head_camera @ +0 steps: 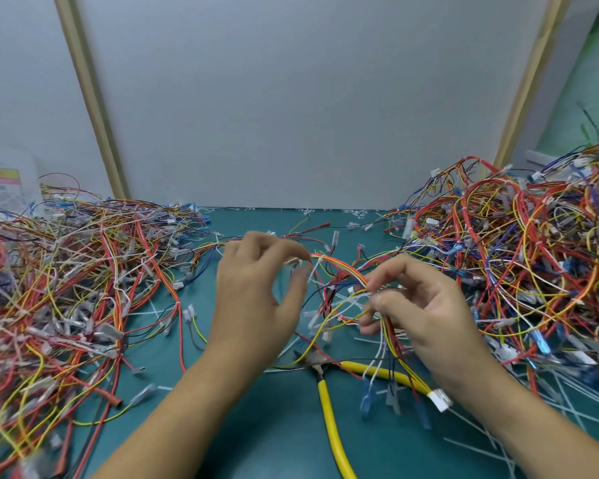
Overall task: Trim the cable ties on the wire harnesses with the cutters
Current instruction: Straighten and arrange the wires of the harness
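A wire harness [339, 271] of red, yellow, orange and blue wires arcs between my two hands above the green mat. My left hand [256, 288] holds its left end, fingers curled over the wires near a white cable tie. At the right end, my right hand [419, 305] pinches the bundle between thumb and fingers, and loose ends with white and blue connectors hang below it. The yellow-handled cutters [329, 392] lie on the mat beneath the harness, handles spread, in neither hand.
A big heap of harnesses [66, 288] covers the mat's left side and a taller heap [533, 254] fills the right. White cut-off tie tails [498, 430] litter the green mat [256, 426]. A grey panel wall stands close behind.
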